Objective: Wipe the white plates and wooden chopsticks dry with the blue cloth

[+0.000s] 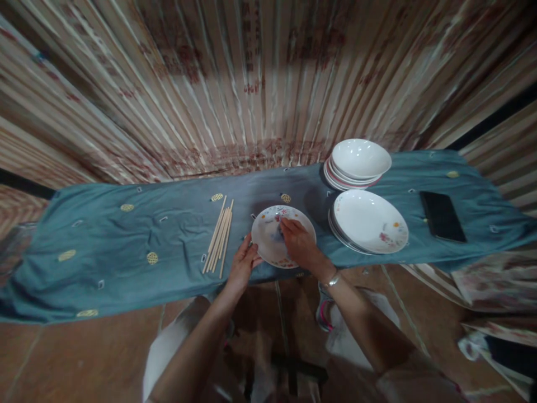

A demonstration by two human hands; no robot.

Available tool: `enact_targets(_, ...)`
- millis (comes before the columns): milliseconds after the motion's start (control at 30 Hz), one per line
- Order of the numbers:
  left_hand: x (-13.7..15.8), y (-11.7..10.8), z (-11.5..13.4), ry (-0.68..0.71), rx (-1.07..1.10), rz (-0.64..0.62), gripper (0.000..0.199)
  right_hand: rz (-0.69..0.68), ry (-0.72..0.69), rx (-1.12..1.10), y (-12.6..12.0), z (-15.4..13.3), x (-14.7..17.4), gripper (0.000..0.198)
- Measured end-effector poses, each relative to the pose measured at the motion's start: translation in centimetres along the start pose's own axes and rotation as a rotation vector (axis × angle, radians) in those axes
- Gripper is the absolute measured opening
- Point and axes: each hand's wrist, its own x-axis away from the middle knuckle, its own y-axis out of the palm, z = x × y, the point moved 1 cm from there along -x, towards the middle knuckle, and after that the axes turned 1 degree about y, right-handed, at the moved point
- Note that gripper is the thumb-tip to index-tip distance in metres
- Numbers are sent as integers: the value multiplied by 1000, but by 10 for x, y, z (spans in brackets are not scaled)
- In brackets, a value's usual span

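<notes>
A white plate point(268, 246) with a flowered rim lies in front of me near the table's front edge. My left hand point(244, 258) grips its left rim, thumb on top and fingers at the underside. Over the plate's right half is my right hand point(298, 242), fingers drawn together and pointing down at the surface. A small dark bluish patch shows by its fingertips; whether this is a held thing or a shadow I cannot make out. Several pale wooden chopsticks point(218, 238) lie in a loose bundle to the left of the plate.
Right of the plate stands a stack of flowered plates point(369, 221), with a stack of white bowls point(361, 159) behind it. A black phone or tablet point(442, 216) lies farther right. Everything rests on a blue-green cloth point(126, 240). A pleated curtain point(251, 84) hangs behind the table.
</notes>
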Motion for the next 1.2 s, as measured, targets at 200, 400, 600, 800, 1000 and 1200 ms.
enact_targets(200, 1, 1, 1, -11, -5, -25, 75, -23, -78, -1, 5, -13, -18, 42)
enact_targets(400, 2, 3, 2, 0, 35, -46, 79, 77, -2, -354, 6, -8, -17, 51)
enact_targets(600, 2, 3, 1, -20, 60, -51, 81, 65, -39, -357, -4, 2, -14, 49)
enact_targets(800, 0, 2, -1, -31, 86, -35, 89, -20, -105, -392, 3, -13, -21, 39)
enact_targets(1000, -3, 1, -6, -28, 88, 3, 83, 246, -65, -471, 9, -27, -30, 38)
enact_targets(1200, -4, -1, -5, -56, 74, -10, 79, 111, -221, -232, 5, -39, -42, 40)
